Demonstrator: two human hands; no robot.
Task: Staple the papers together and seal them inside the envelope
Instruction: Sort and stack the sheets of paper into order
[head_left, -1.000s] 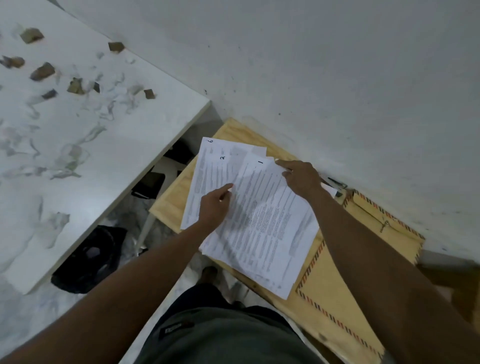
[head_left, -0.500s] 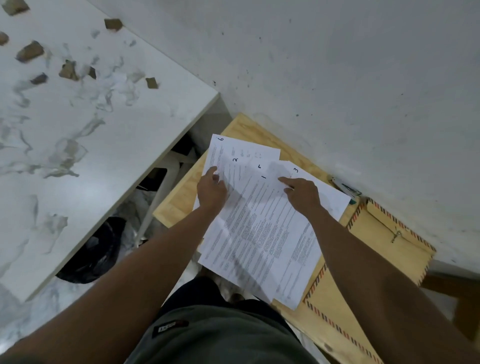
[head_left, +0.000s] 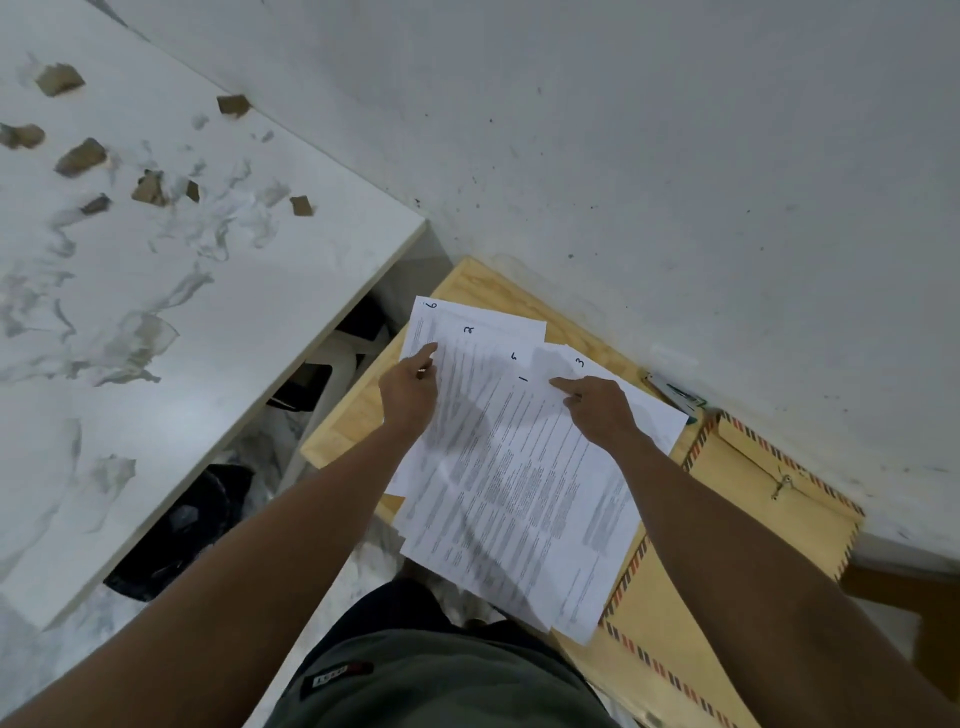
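Seen from above, a person leans over a small wooden surface (head_left: 483, 283) pushed against a pale wall. A loose fan of printed papers (head_left: 519, 478) lies spread beneath both hands, each sheet marked with a handwritten number near its top edge. The left hand (head_left: 410, 392) rests on the left side of the fan, forefinger stretched toward the top sheets and the other fingers loosely curled; it presses down and grips nothing. The right hand (head_left: 597, 408) lies flat on the right side, forefinger pointing toward the numbered corners, likewise pinning paper without grasping it. To the right of the right hand, partly under the sheets, lies a tan envelope (head_left: 748, 483) with a striped border and a metal clasp. Just beyond the right hand, against the wall, sits a small dark object that may be the stapler (head_left: 675, 395), though it is too indistinct to be sure. The sheets look thin, light and floppy, and likely slide easily over one another, so they would best be squared by tapping the edges together, then pinched firmly near one top corner for stapling. The near edges overhang the surface and could slip off.
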